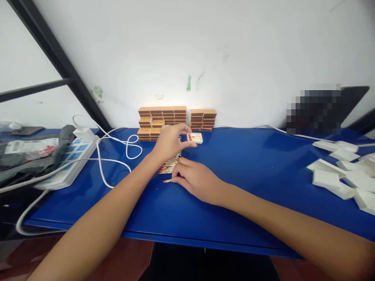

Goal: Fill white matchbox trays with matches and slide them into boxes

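Observation:
My left hand [172, 141] is closed on one end of a small white matchbox tray [199, 141], thumb in front and fingers behind. Several red-tipped matches lie inside that tray. Lower down, my right hand [195, 177] pinches a match [166, 181], its red head pointing left just above or on the blue table. Between the two hands a heap of loose matches [167, 166] lies on the table, partly covered by my right fingers.
Stacked matchboxes [164, 113] stand against the wall, with a second stack [203, 117] to their right. White empty trays [334, 177] are piled on the far right. A power strip [73, 156] and white cables [99, 156] lie on the left, near dark plastic bags [29, 152].

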`<action>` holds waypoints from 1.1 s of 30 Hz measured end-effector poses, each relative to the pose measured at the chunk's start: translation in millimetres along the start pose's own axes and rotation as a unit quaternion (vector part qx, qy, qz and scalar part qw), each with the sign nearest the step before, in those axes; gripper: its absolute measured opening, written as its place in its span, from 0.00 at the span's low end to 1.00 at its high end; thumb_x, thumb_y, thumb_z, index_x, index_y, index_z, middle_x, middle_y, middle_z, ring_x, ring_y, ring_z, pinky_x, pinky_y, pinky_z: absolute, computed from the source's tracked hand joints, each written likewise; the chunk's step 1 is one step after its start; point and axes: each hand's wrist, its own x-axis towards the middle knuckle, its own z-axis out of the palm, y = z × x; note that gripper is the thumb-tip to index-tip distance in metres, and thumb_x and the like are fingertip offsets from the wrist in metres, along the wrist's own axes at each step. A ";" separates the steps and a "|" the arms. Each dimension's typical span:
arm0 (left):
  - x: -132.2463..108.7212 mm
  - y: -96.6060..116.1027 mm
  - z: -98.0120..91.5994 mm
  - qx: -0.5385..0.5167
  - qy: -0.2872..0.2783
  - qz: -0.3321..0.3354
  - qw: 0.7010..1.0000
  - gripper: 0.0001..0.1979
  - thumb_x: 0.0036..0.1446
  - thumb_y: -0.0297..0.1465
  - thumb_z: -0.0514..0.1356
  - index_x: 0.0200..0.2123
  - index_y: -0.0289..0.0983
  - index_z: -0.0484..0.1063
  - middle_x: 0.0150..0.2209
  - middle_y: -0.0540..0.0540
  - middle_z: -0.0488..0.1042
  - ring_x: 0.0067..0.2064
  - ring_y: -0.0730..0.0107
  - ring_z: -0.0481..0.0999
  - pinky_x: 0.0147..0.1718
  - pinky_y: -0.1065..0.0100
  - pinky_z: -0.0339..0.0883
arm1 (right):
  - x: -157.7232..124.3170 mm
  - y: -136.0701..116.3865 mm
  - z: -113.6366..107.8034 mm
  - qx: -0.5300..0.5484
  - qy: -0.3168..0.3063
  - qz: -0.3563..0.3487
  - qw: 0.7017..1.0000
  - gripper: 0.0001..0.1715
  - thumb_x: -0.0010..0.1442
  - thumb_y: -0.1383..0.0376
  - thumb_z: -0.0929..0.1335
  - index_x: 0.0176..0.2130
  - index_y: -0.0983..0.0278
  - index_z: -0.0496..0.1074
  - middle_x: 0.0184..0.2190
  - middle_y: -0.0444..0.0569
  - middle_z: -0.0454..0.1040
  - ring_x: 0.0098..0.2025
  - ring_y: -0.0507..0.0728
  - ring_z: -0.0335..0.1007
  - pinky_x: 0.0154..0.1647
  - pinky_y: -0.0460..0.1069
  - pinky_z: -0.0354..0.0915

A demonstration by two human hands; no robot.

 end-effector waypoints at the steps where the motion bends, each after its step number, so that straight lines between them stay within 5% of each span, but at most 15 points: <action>1: 0.1 0.6 -0.5 0.004 -0.001 -0.001 1.000 0.20 0.48 0.35 0.81 0.40 0.40 0.77 0.43 0.48 0.85 0.50 0.55 0.86 0.56 0.54 0.75 | -1.4 1.4 -3.8 0.006 -0.006 -0.011 1.000 0.07 0.75 0.65 0.68 0.42 0.63 0.75 0.44 0.49 0.74 0.41 0.56 0.73 0.44 0.51 0.67; 4: 0.6 1.1 -1.0 0.006 -0.002 -0.006 1.000 0.19 0.49 0.33 0.80 0.41 0.39 0.78 0.44 0.48 0.85 0.50 0.55 0.86 0.55 0.54 0.75 | -5.1 13.0 -22.8 0.014 0.029 -0.034 0.999 0.07 0.75 0.65 0.68 0.41 0.62 0.74 0.42 0.48 0.73 0.40 0.55 0.71 0.45 0.51 0.67; 9: -0.3 2.2 3.1 -0.014 -0.014 -0.002 1.000 0.18 0.49 0.30 0.80 0.40 0.40 0.78 0.43 0.48 0.85 0.49 0.56 0.86 0.52 0.57 0.76 | -2.7 50.7 -62.2 -0.024 0.240 0.009 0.970 0.06 0.72 0.64 0.69 0.40 0.62 0.73 0.37 0.46 0.69 0.34 0.55 0.65 0.39 0.51 0.63; 11: -1.6 4.6 4.7 -0.034 -0.020 -0.003 0.999 0.21 0.46 0.33 0.82 0.41 0.41 0.78 0.43 0.49 0.85 0.50 0.56 0.86 0.52 0.57 0.77 | -0.8 63.6 -70.6 -0.045 0.270 0.032 0.961 0.05 0.71 0.65 0.69 0.39 0.62 0.73 0.37 0.47 0.70 0.34 0.55 0.65 0.38 0.51 0.62; 19: -5.4 11.9 7.7 -0.093 -0.049 -0.015 0.994 0.21 0.46 0.31 0.81 0.42 0.41 0.78 0.44 0.48 0.85 0.52 0.58 0.86 0.55 0.57 0.78 | -1.6 76.9 -71.9 -0.095 0.222 0.054 0.969 0.05 0.70 0.65 0.68 0.40 0.62 0.75 0.37 0.48 0.70 0.35 0.56 0.66 0.38 0.52 0.61; 26: -3.5 5.7 8.3 -0.072 -0.009 -0.015 0.997 0.18 0.52 0.30 0.78 0.44 0.39 0.78 0.47 0.46 0.85 0.54 0.57 0.85 0.54 0.58 0.77 | -4.3 50.1 -57.8 -0.066 0.262 -0.028 0.962 0.08 0.72 0.64 0.67 0.40 0.62 0.76 0.34 0.46 0.70 0.33 0.54 0.65 0.37 0.51 0.61; 29: -1.1 2.2 5.3 -0.060 0.018 -0.020 0.998 0.21 0.53 0.25 0.76 0.50 0.38 0.78 0.53 0.42 0.84 0.55 0.57 0.85 0.57 0.56 0.77 | -3.8 27.6 -34.8 -0.040 0.195 -0.046 0.979 0.07 0.70 0.66 0.69 0.39 0.63 0.77 0.35 0.46 0.72 0.34 0.54 0.67 0.38 0.50 0.62; 33: 0.4 1.8 2.3 -0.056 0.024 -0.027 0.998 0.26 0.51 0.30 0.79 0.52 0.38 0.78 0.54 0.41 0.84 0.57 0.54 0.84 0.59 0.53 0.77 | 1.4 8.6 -7.9 -0.042 0.082 -0.055 0.994 0.06 0.71 0.64 0.71 0.45 0.63 0.79 0.42 0.50 0.75 0.40 0.56 0.73 0.42 0.51 0.66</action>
